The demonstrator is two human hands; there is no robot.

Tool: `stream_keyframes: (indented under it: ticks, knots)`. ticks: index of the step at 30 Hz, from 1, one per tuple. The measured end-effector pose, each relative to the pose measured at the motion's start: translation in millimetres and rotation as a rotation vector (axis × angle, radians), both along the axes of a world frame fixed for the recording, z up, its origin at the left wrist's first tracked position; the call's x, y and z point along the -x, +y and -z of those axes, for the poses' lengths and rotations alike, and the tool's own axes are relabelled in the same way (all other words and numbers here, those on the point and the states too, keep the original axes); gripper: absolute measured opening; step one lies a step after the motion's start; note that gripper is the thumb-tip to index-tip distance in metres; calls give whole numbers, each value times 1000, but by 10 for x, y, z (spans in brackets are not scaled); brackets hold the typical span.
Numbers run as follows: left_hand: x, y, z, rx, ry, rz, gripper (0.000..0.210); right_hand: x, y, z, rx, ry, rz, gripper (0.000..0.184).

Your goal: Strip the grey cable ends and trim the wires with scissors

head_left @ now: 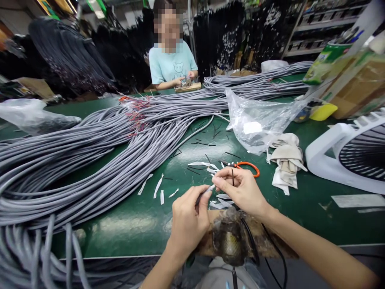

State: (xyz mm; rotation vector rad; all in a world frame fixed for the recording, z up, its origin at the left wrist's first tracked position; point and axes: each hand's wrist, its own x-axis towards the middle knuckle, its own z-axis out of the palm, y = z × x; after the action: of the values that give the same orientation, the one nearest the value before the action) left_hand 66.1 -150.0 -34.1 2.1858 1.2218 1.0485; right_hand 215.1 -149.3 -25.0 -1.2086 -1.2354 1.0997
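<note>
My left hand (191, 212) is closed around the end of a grey cable (205, 192), its tip pointing up and to the right. Thumb and forefinger of my right hand (240, 188) pinch at the whitish tip of that cable, so the two hands almost meet. A thin dark strip (232, 176) stands up among the right fingers. Just beyond that hand lie scissors (251, 165) with orange handles. White strips (158, 186) and short black pieces (206, 143) are scattered around. Below my hands, a dark, grimy block-shaped tool (230, 237) rests on a wooden board (206, 243).
Bundles of grey cable (99, 172) cover the left and back of the green table (129, 237). A plastic bag (258, 120), crumpled cloth (287, 160) and white fan (345, 156) stand right. A co-worker (172, 64) sits opposite. Black cords (278, 251) hang near my right forearm.
</note>
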Motion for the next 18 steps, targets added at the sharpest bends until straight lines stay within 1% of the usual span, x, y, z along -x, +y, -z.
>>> stream_keyframes:
  ticks: [3, 7, 9, 10, 11, 13, 14, 15, 16, 18]
  knots:
    - [-39, -25, 70, 114, -149, -23, 15, 15, -6, 2, -3, -46, -16, 24]
    - [-71, -63, 119, 246, -351, 17, 17, 18, -28, -20, 10, -111, -30, 25]
    - [-72, -61, 114, 271, -415, 3, 18, 13, -52, -32, -27, -210, 13, 41]
    - [-70, -57, 111, 279, -441, -19, 19, 12, -66, -35, -66, -295, 49, 46]
    - [-67, -52, 108, 284, -465, -46, 20, 11, -82, -34, -121, -396, 86, 42]
    - [-58, -43, 111, 289, -504, -96, 22, 15, -111, -17, -248, -595, 120, 20]
    - [-53, -41, 115, 287, -512, -115, 23, 20, -122, -3, -297, -669, 108, 19]
    - [-47, -39, 121, 281, -514, -130, 23, 26, -131, 14, -327, -724, 81, 22]
    - [-42, -40, 126, 270, -510, -141, 23, 32, -137, 30, -337, -764, 46, 25]
    - [-33, -44, 134, 244, -492, -153, 23, 45, -143, 53, -310, -814, -12, 25]
